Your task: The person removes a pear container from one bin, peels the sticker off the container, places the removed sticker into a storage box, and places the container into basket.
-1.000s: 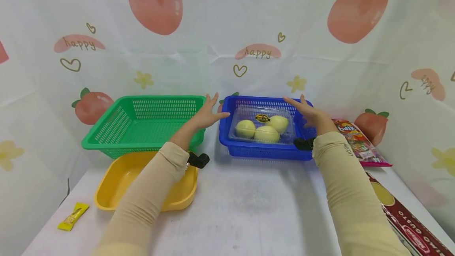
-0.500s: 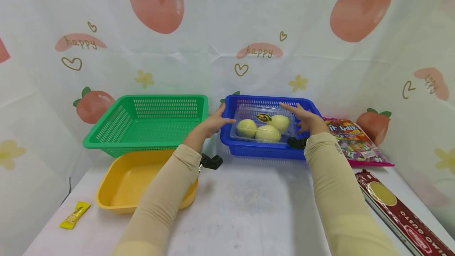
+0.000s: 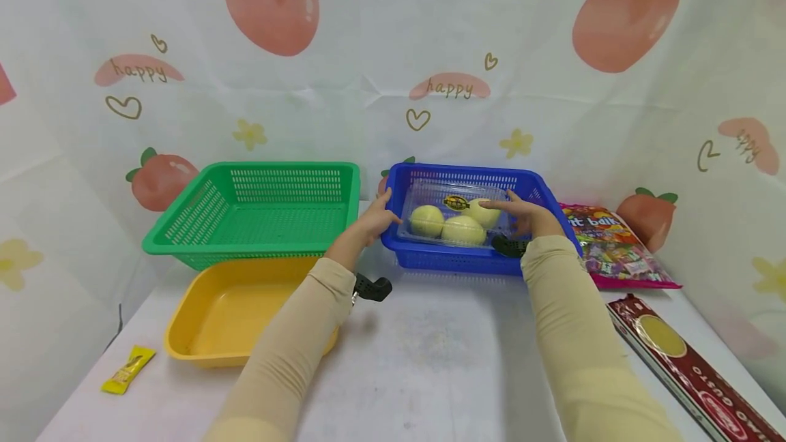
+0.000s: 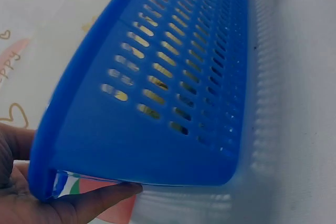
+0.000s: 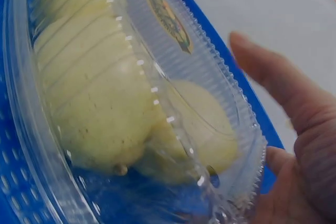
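A blue plastic basket (image 3: 454, 262) holds a clear plastic clamshell box (image 5: 157, 93) with several round, pale yellow-green fruits (image 3: 463, 230) inside. My left hand (image 3: 371, 220) is at the basket's left end. In the left wrist view, the basket's rim (image 4: 68, 93) runs between its digits, one lying below along the outer wall. My right hand (image 3: 534, 215) reaches over the right end of the box. In the right wrist view its thumb (image 5: 262, 66) stands straight and apart from the lid, while other fingers are at the box's corner, partly hidden.
A green basket (image 3: 252, 249) stands at the back left, with a yellow tub (image 3: 202, 360) before it. Near the left edge lies a small yellow packet (image 3: 129, 369). At right are a colourful candy bag (image 3: 614, 244) and a long dark red box (image 3: 694, 367).
My left hand has moved right, from beside the green basket to the blue basket's left rim. My right hand has lowered and shifted left toward the clamshell box's right end.
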The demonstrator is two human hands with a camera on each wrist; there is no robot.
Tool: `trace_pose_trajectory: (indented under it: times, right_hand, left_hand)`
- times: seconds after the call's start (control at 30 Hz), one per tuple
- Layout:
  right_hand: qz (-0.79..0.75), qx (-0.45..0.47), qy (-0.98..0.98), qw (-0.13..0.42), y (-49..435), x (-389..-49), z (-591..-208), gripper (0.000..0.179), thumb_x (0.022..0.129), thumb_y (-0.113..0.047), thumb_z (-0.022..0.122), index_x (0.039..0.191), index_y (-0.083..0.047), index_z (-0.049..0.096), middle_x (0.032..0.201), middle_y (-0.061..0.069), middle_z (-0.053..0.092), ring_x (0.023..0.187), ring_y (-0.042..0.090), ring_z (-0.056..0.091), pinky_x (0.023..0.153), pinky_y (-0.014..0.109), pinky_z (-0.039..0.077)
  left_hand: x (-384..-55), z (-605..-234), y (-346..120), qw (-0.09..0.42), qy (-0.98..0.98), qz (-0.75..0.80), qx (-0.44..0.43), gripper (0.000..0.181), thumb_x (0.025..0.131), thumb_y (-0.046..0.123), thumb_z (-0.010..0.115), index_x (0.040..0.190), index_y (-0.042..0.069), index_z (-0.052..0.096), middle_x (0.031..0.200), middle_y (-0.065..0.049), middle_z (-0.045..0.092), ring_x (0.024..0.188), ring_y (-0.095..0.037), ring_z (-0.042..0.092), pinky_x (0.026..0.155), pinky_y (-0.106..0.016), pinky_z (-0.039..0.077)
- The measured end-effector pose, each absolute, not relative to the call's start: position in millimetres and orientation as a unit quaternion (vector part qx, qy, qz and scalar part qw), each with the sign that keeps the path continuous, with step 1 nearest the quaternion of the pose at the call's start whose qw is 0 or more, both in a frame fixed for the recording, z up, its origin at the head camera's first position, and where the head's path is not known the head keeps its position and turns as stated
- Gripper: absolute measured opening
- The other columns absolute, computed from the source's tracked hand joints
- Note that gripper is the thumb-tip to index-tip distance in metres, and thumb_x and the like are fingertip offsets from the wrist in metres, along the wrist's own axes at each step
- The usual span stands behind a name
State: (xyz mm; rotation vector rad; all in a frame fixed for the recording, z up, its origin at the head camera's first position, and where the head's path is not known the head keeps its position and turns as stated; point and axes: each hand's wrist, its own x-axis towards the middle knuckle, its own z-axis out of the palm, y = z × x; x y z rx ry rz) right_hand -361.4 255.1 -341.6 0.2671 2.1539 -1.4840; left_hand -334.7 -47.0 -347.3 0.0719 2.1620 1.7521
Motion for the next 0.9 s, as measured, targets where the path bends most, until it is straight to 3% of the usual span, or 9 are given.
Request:
trace_pose_trajectory:
  times: [0.13,0.57,0.6,0.67,0.7,0.77,0.83,0.87,0.9]
  right_hand:
    - [-0.534,0.088,0.801,0.256,256.7,-362.0,-349.9,0.106,0.088,-0.04,0.058,0.139,-0.028,-0.034,0.149,0.009,-0.037,0.14,0.045,-0.013,0.113,0.059,0.017]
    - [-0.507,0.048,0.817,0.271,262.5,-359.8,-359.0,0.11,0.087,-0.043,0.061,0.136,-0.031,-0.037,0.146,0.01,-0.039,0.139,0.04,-0.02,0.114,0.058,0.013]
    - [-0.5,0.047,0.822,0.27,262.7,-359.8,-358.8,0.11,0.087,-0.044,0.06,0.136,-0.031,-0.037,0.147,0.012,-0.039,0.143,0.041,0.0,0.114,0.053,0.024]
    - [-0.491,0.048,0.828,0.268,263.0,-359.9,-357.7,0.108,0.088,-0.045,0.059,0.137,-0.031,-0.036,0.148,0.013,-0.037,0.116,0.034,0.048,0.096,0.038,0.047]
    - [-0.486,0.048,0.831,0.268,263.0,-359.8,-357.1,0.107,0.088,-0.045,0.058,0.138,-0.031,-0.035,0.148,0.013,-0.036,0.085,0.025,0.054,0.08,0.03,0.051]
    - [-0.475,0.045,0.837,0.267,262.8,-359.7,-356.3,0.105,0.089,-0.046,0.056,0.138,-0.03,-0.035,0.148,0.015,-0.035,0.059,0.018,0.024,0.055,0.024,0.037]
    - [-0.484,0.044,0.831,0.27,262.6,-359.4,-356.3,0.105,0.089,-0.045,0.057,0.138,-0.031,-0.036,0.148,0.014,-0.037,0.068,0.02,0.041,0.066,0.026,0.046]
    - [-0.492,0.044,0.826,0.272,262.4,-359.3,-356.6,0.105,0.089,-0.043,0.057,0.138,-0.031,-0.036,0.147,0.012,-0.038,0.092,0.026,0.052,0.082,0.031,0.05]
    - [-0.501,0.042,0.82,0.274,261.9,-359.0,-357.1,0.106,0.089,-0.042,0.058,0.137,-0.031,-0.036,0.146,0.011,-0.04,0.122,0.035,0.041,0.099,0.039,0.045]
  left_hand:
    - [-336.0,-351.1,-45.3,0.156,0.774,0.613,0.031,0.083,0.085,-0.012,0.042,0.151,0.018,0.001,0.156,-0.004,-0.02,0.144,-0.025,-0.012,0.115,-0.046,0.022]
    - [-334.2,-356.3,-40.9,0.119,0.81,0.571,0.064,0.08,0.084,-0.014,0.034,0.15,0.012,-0.003,0.156,-0.002,-0.019,0.145,-0.028,-0.006,0.115,-0.048,0.02]
    - [-334.0,-356.3,-40.9,0.119,0.811,0.57,0.063,0.079,0.084,-0.013,0.034,0.15,0.013,-0.002,0.157,-0.002,-0.019,0.145,-0.028,-0.007,0.115,-0.048,0.019]
    - [-333.6,-356.1,-40.9,0.119,0.813,0.566,0.063,0.078,0.085,-0.012,0.033,0.15,0.013,-0.002,0.157,-0.002,-0.019,0.145,-0.028,-0.007,0.116,-0.048,0.019]
    - [-333.9,-356.4,-41.0,0.117,0.815,0.563,0.064,0.078,0.085,-0.012,0.033,0.15,0.013,-0.003,0.157,-0.002,-0.018,0.145,-0.027,-0.008,0.116,-0.047,0.017]
    - [-334.1,-357.1,-40.9,0.116,0.819,0.559,0.064,0.078,0.086,-0.011,0.033,0.15,0.012,-0.004,0.157,-0.003,-0.017,0.145,-0.026,-0.008,0.118,-0.046,0.012]
    - [-334.0,-357.6,-40.9,0.115,0.821,0.555,0.063,0.078,0.086,-0.011,0.033,0.15,0.012,-0.005,0.157,-0.003,-0.016,0.145,-0.025,-0.009,0.118,-0.045,0.008]
    - [-333.8,-357.7,-40.8,0.115,0.822,0.555,0.062,0.078,0.086,-0.011,0.033,0.15,0.011,-0.006,0.157,-0.003,-0.015,0.145,-0.025,-0.01,0.118,-0.044,0.007]
    - [-333.8,-358.0,-40.7,0.116,0.821,0.556,0.062,0.078,0.086,-0.011,0.033,0.149,0.011,-0.006,0.157,-0.003,-0.015,0.145,-0.025,-0.01,0.118,-0.044,0.006]
